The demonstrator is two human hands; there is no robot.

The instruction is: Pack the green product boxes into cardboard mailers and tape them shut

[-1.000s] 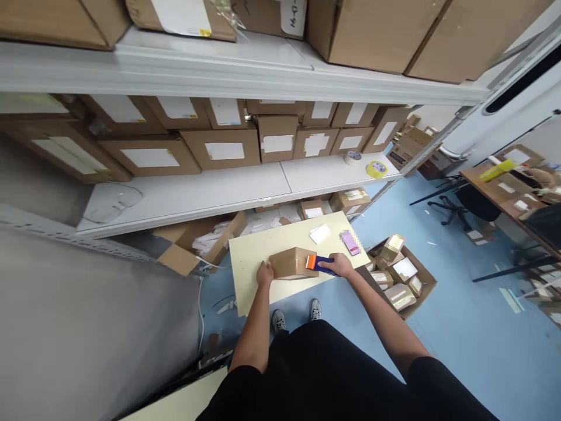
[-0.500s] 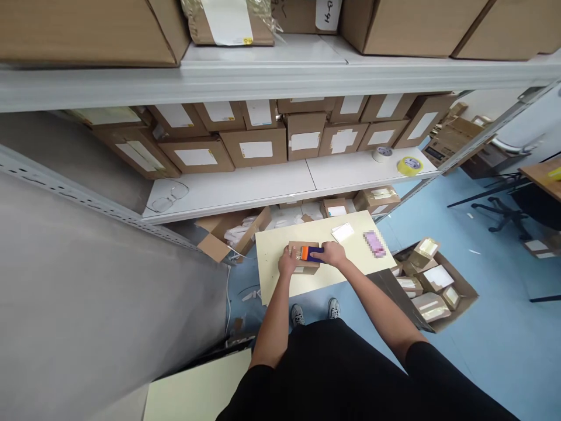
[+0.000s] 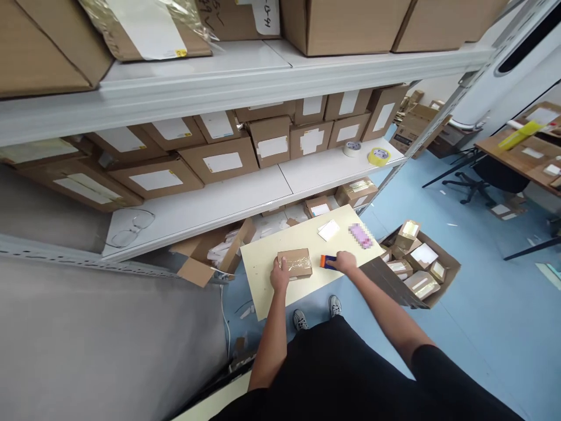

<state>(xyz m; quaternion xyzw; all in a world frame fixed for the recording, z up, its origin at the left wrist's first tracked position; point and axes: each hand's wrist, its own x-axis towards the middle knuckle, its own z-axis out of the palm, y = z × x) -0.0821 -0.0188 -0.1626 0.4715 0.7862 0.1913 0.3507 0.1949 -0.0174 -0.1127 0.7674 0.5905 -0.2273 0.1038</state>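
Observation:
A small cardboard box lies on the cream tabletop, with a strip of shiny clear tape along its top. My left hand grips its left end, thumb on top and the other fingers mostly hidden at the side. My right hand is closed around an orange and dark blue tape dispenser, just right of the box and apart from it. Beyond them lie white paper slips and a blurred purple item.
Above the table, a shelf bears labelled boxes, a white tape roll, a yellow tape roll and glasses. An open carton of taped boxes stands right of the table. Another open carton is at left.
My right hand and the tape dispenser have come off the box to the right. Tape now shows along the box top. My left hand still holds the box; the camera view has turned right.

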